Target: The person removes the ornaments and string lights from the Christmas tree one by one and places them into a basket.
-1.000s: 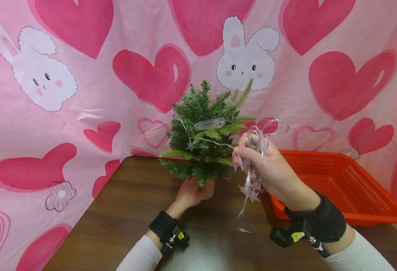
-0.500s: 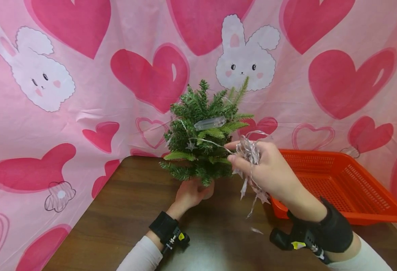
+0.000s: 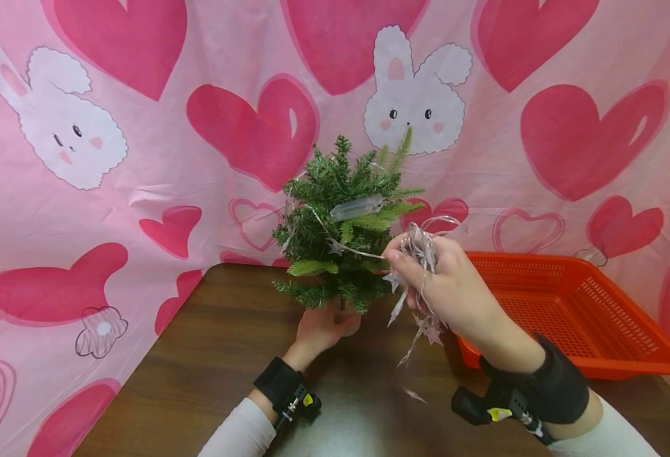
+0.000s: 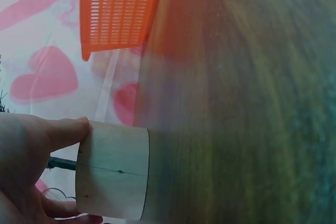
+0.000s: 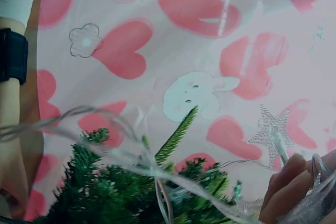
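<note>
A small artificial Christmas tree (image 3: 335, 247) stands upright on the wooden table. My left hand (image 3: 319, 331) holds its round wooden base (image 4: 113, 170), thumb on one side and fingers on the other in the left wrist view. My right hand (image 3: 455, 282) pinches a bundled string of star lights (image 3: 423, 251) beside the tree. One strand runs from it across the branches, and several clear stars (image 3: 429, 330) dangle below the palm. A clear battery box (image 3: 357, 207) lies against the front branches. In the right wrist view, a star (image 5: 273, 135) stands out near the fingertips.
An orange plastic basket (image 3: 575, 311) stands at the right of the brown table (image 3: 197, 381). Behind hangs a pink cloth (image 3: 157, 190) with hearts and rabbits. A loose strand end (image 3: 415, 395) hangs low between the arms.
The tree has turned slightly, its light green tip shifting left and the front star right. My right hand has moved a little left and down with the lights. The left hand stays on the base.
</note>
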A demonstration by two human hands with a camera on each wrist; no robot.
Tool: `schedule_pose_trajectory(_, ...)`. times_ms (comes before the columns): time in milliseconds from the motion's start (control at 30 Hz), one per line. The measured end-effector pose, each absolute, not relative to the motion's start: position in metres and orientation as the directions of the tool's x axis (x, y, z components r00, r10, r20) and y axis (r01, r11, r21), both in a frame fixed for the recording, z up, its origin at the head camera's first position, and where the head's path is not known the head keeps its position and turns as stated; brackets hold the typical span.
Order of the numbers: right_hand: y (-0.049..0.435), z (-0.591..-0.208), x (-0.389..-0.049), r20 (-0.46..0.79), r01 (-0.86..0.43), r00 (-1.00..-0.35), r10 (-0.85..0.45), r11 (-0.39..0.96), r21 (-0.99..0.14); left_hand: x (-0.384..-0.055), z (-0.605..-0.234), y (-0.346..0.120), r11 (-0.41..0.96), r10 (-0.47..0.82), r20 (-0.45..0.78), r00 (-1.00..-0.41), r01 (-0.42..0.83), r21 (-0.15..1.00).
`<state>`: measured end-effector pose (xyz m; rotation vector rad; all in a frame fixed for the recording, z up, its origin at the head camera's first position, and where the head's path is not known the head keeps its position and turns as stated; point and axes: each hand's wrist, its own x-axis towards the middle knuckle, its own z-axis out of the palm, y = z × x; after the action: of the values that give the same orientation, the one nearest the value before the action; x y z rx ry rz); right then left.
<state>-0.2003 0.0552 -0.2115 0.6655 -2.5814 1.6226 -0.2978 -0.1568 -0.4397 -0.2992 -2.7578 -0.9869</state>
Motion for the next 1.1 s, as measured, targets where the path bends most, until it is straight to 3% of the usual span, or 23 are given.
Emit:
schedule_pose_trajectory(100,0.056,-0.216,-0.206,0.173,-0.291,-0.919,-0.353,0.317,-0.902,-0.301,-0.442,-0.159,0.708,0.159,0.288,-0.944,0.313,0.634)
schedule_pose_trajectory(233,0.057,-0.222,-0.214,0.155,-0.254,-0.901,-0.405,0.204,-0.945,-0.307,-0.443,-0.166,0.542,0.247,0.365,-0.898,0.440,0.716)
schedule_pose_trajectory(367,0.058,-0.225,-0.216,0.176,-0.239,-0.876,-0.449,0.089,-0.967,-0.311,-0.441,-0.173,0.421,0.306,0.340,-0.889,0.447,0.789)
schedule_pose_trajectory(867,0.055,-0.227,-0.215,0.247,-0.287,-0.887,-0.389,0.046,-0.957,-0.303,-0.436,-0.172,0.575,0.338,0.260,-0.905,0.417,0.704)
schedule_pose_trajectory(1100,0.055,-0.225,-0.216,0.200,-0.254,-0.898,-0.392,0.090,-0.963,-0.301,-0.438,-0.170,0.618,0.330,0.267,-0.906,0.421,0.664)
